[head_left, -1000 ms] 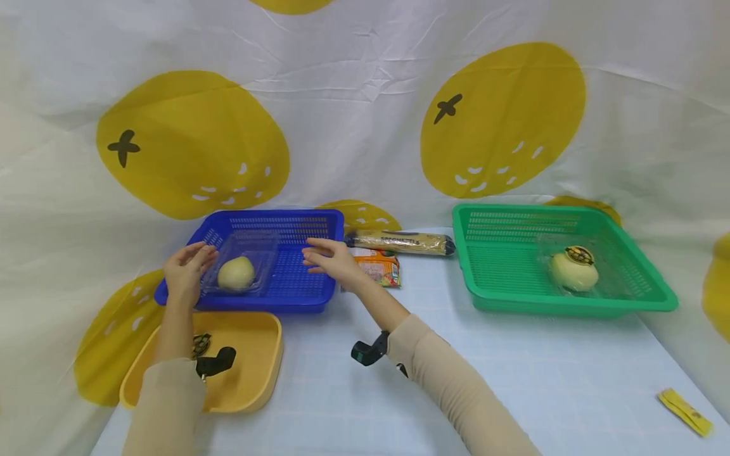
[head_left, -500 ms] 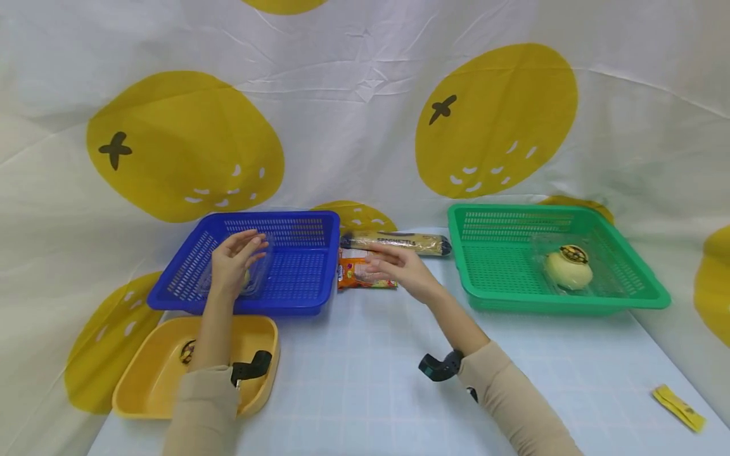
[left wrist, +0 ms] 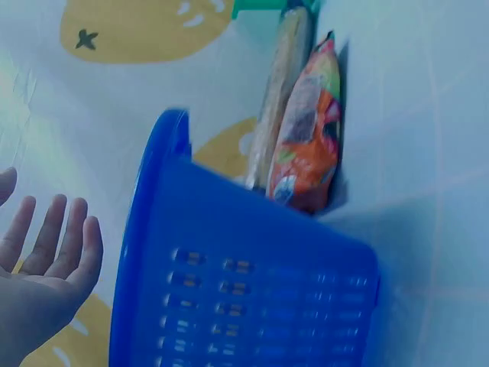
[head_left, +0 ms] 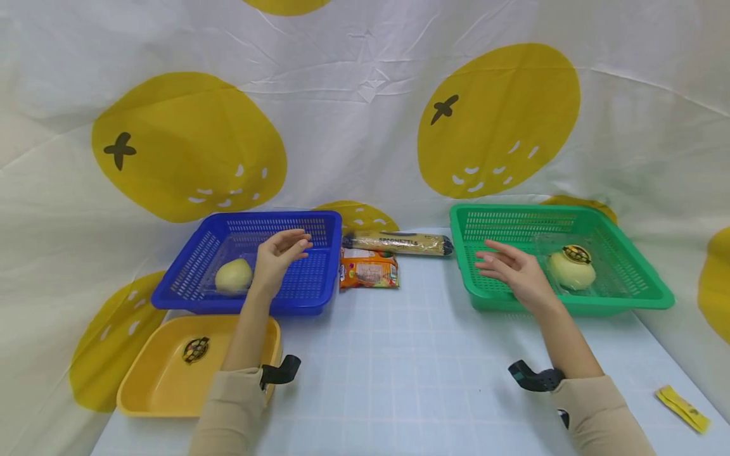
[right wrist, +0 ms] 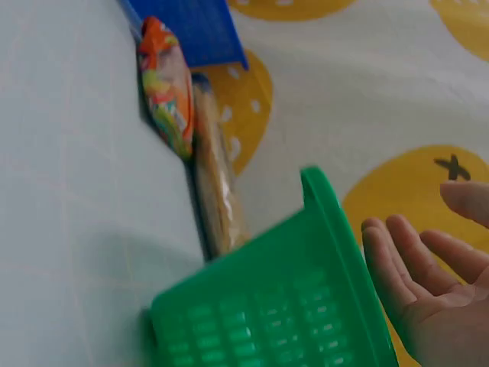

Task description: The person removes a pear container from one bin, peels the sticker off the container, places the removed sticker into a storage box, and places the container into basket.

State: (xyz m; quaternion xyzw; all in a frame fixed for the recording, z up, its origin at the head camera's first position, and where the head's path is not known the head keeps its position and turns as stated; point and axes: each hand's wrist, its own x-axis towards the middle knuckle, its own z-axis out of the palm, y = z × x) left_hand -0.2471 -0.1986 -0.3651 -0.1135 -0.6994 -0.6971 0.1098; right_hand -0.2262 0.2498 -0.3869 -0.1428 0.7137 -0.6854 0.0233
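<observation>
Above the right half of the blue basket (head_left: 239, 305) my left hand (head_left: 274, 263) hovers with relaxed fingers and holds nothing. Inside that basket a pale round item (head_left: 234, 276) sits in a clear plastic container. My right hand (head_left: 521, 275), fingers loosely extended, is over the left part of the green basket (head_left: 564, 305), also holding nothing. At the right of the green basket another pale round item (head_left: 572, 272) lies in a clear container with a dark round label (head_left: 577, 254). Both wrist views show the palms apart from the basket rims.
Between the baskets lie a spaghetti pack (head_left: 399, 243) and an orange packet (head_left: 369, 270). A yellow tray (head_left: 160, 373) stands in front of the blue basket, a dark round label (head_left: 196, 349) in it. A small yellow packet (head_left: 682, 408) rests at the right table edge.
Both hands have moved right: the left across the blue basket, the right from the blue basket past the packets to the green basket. The baskets and their contents look unchanged.
</observation>
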